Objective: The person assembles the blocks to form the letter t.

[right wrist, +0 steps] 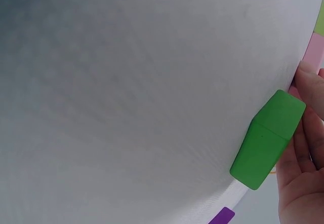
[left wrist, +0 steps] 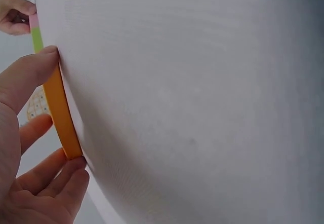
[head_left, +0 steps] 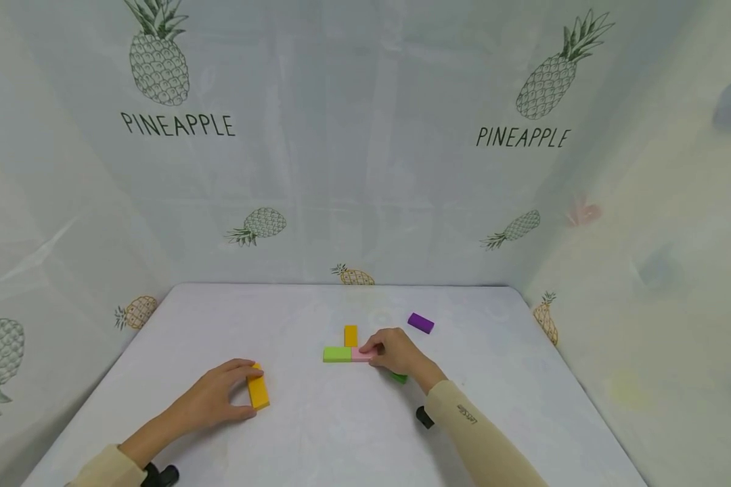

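Beige-sleeved hands (head_left: 216,396) hold blocks (head_left: 258,392) on a white table (head_left: 317,426) before pineapple-print sheeting (head_left: 341,135).

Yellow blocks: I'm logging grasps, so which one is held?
The nearer yellow block, gripped by the left hand; the other yellow block, beyond the light green block, is in neither hand.

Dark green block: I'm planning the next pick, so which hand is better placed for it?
Probably the right. The right hand pinches the pink block close to the dark green block; the left hand holds a yellow block, farther off.
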A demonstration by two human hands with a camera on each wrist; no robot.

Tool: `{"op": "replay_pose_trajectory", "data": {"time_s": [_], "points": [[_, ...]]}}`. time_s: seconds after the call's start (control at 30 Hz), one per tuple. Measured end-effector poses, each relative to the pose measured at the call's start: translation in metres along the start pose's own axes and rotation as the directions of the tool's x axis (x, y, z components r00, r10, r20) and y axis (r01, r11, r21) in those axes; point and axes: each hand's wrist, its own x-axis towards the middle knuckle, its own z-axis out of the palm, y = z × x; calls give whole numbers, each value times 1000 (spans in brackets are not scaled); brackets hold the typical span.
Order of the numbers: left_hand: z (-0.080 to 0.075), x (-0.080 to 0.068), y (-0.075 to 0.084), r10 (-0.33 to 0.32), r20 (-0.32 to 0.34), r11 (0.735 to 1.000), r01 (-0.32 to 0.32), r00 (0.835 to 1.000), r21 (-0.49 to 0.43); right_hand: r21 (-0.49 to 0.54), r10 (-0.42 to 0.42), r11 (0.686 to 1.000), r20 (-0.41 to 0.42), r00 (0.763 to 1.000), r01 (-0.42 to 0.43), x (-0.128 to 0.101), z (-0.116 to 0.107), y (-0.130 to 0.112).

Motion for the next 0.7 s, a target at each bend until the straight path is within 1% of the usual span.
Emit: {"op": "replay_pose_trajectory", "data": {"time_s": [0.1,0.33,0.47,0.7], "points": [[1,0,-1,18,-13,1000,-18,1000,-1,-3,13,1000,2,1000,-13,0,1,0],[3,3,0,17,-2,1000,-17,1000,-13,1,7,1000,0,1000,-7,0,1,0],[4,7,5,33,-5,999,-33,999,-22,-8,3,1000,-4,1000,-3,1,2,1],[7,17,14,59,0,996,-59,998,-66,-14,-12,1000,-7,1000,12,2,3,4]]}}
